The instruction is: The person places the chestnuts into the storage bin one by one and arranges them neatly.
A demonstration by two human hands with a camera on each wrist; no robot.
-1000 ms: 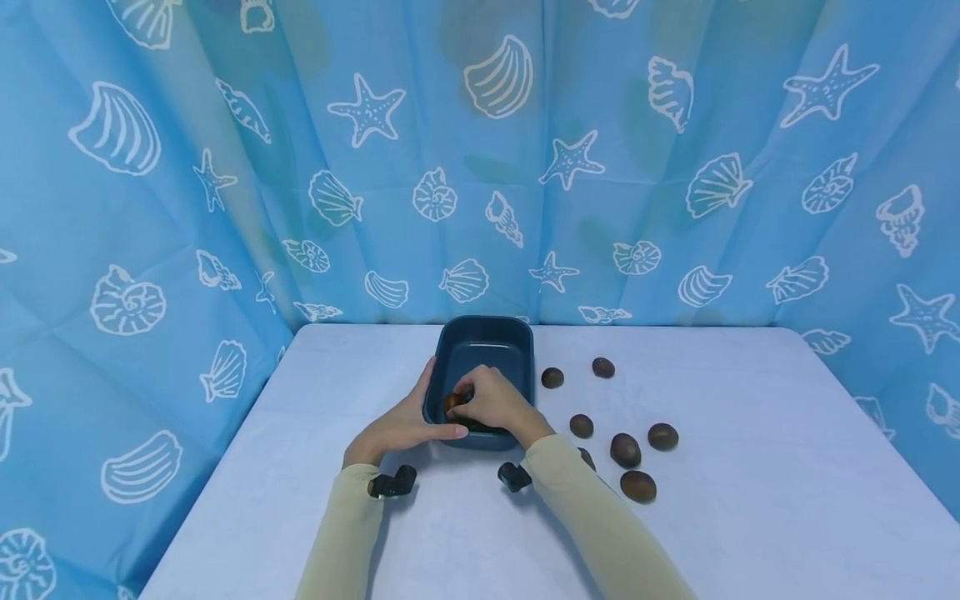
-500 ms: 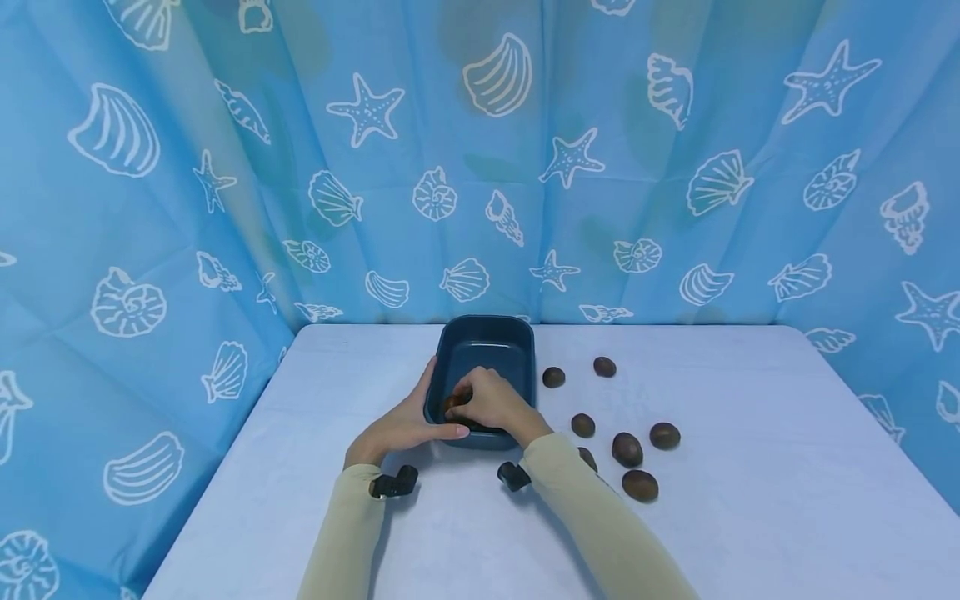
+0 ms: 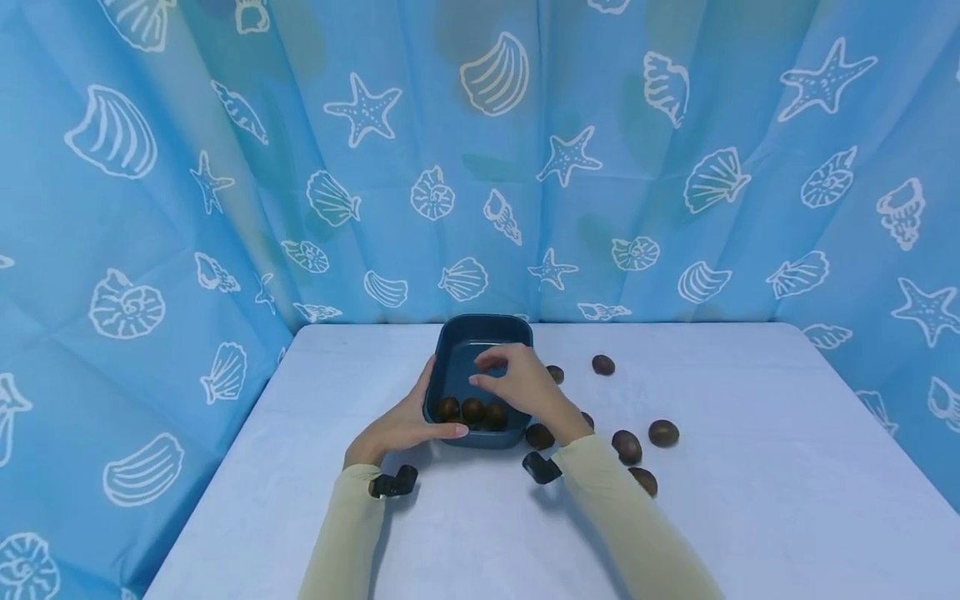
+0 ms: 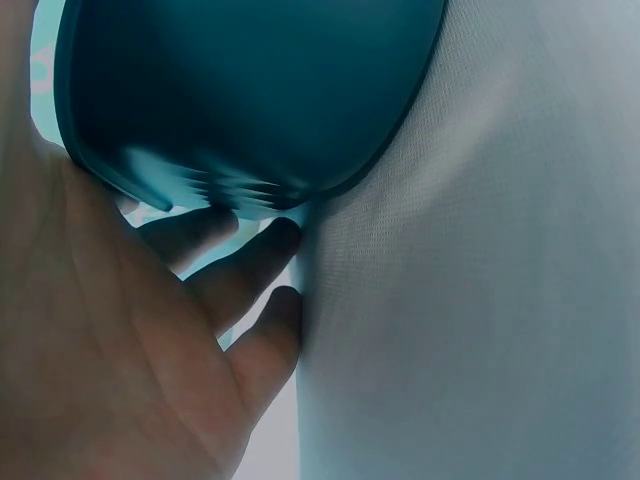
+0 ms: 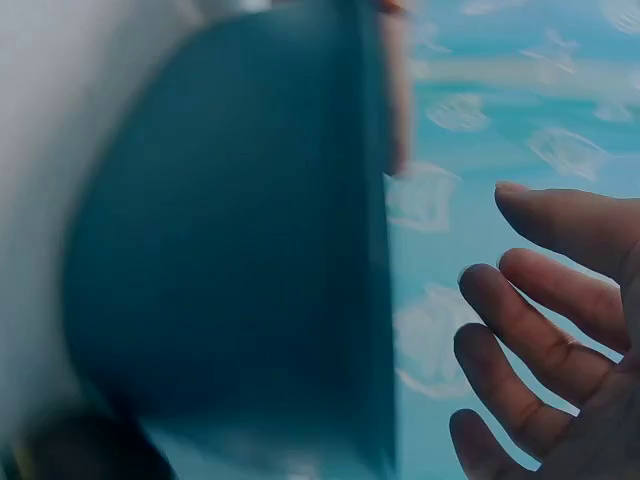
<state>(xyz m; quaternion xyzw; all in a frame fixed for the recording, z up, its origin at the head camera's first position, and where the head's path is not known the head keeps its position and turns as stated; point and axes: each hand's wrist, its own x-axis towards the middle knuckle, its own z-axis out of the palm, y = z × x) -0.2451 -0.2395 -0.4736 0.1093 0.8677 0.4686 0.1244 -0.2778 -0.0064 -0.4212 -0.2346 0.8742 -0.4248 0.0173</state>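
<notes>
A dark blue rectangular box (image 3: 491, 438) stands on the table, its long side running away from me. My left hand (image 3: 397, 423) grips its near left corner, thumb along the front rim and fingers against the left side; in the left wrist view several fingers (image 4: 265, 255) lie beside the box wall. Several brown round chestnut-like pieces (image 3: 473, 410) sit in a row at the near end of the box. Above the box's right part hovers my right hand (image 3: 517, 379), holding nothing. In the right wrist view its fingers (image 5: 525, 330) are apart and loosely bent.
Several more brown pieces (image 3: 627, 447) lie loose on the white tabletop (image 3: 750, 500) right of the box, some partly behind the right arm. One piece (image 3: 539, 436) lies close to the box's near right corner. A blue shell-patterned curtain (image 3: 420, 133) hangs behind the table.
My right hand has let go of a brown piece inside the box and lifted up and to the right, uncovering the row there. The left hand stays in place on the box.
</notes>
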